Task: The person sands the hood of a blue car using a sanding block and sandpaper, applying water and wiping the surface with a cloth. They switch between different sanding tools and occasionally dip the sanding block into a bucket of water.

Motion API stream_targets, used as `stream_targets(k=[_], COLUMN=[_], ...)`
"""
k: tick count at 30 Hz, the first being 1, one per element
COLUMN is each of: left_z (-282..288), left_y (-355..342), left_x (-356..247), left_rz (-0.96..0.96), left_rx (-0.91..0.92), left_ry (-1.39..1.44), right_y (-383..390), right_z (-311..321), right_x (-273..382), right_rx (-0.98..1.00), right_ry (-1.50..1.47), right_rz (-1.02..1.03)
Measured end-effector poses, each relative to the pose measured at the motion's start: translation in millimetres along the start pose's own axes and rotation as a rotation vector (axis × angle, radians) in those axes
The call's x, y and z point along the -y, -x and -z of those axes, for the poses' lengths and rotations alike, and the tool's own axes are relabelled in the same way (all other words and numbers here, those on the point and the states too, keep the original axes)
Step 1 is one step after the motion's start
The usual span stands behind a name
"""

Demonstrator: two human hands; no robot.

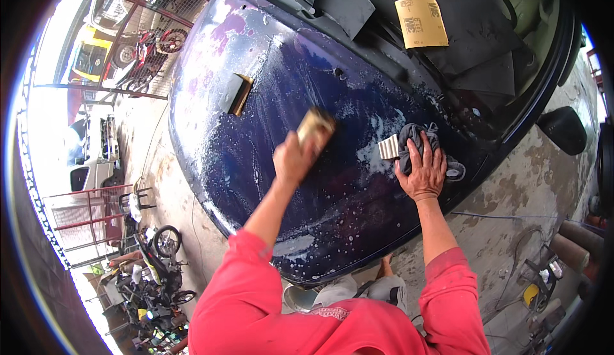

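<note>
A dark blue car hood [256, 182], wet and streaked with whitish suds, lies under both hands. My left hand [294, 158] is closed around a yellowish-brown sanding block [316, 128], blurred by motion, near the hood's middle. On the right, my right hand [424, 168] lies with spread fingers on a bunched dark grey cloth [416, 135]. A cream ribbed block [388, 147] touches the cloth's left side. Farther up the hood sits a folded piece of dark sandpaper [237, 93] with a tan back.
A tan sandpaper sheet [421, 23] and black sheets [470, 54] lie near the windshield. A black side mirror [562, 130] juts out at right. Motorcycles [160, 243] stand at left; a hose [511, 216] and pipes [569, 253] are on the right.
</note>
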State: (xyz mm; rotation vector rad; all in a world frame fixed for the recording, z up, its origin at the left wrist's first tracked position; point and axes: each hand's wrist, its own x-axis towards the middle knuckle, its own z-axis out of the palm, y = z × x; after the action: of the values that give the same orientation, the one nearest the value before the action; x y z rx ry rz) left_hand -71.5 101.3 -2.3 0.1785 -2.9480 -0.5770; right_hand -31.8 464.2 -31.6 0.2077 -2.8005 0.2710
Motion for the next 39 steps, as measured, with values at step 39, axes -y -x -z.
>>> stream_targets(k=[39], left_z=[36.9], left_y=[196.1], left_x=[90.7], left_rz=[-0.204], left_rx=[0.105], left_ry=[-0.032], right_y=[9.8], right_z=[-12.6], right_x=[-1.8], right_rx=[-0.016], right_ry=[0.123], right_rz=[-0.026])
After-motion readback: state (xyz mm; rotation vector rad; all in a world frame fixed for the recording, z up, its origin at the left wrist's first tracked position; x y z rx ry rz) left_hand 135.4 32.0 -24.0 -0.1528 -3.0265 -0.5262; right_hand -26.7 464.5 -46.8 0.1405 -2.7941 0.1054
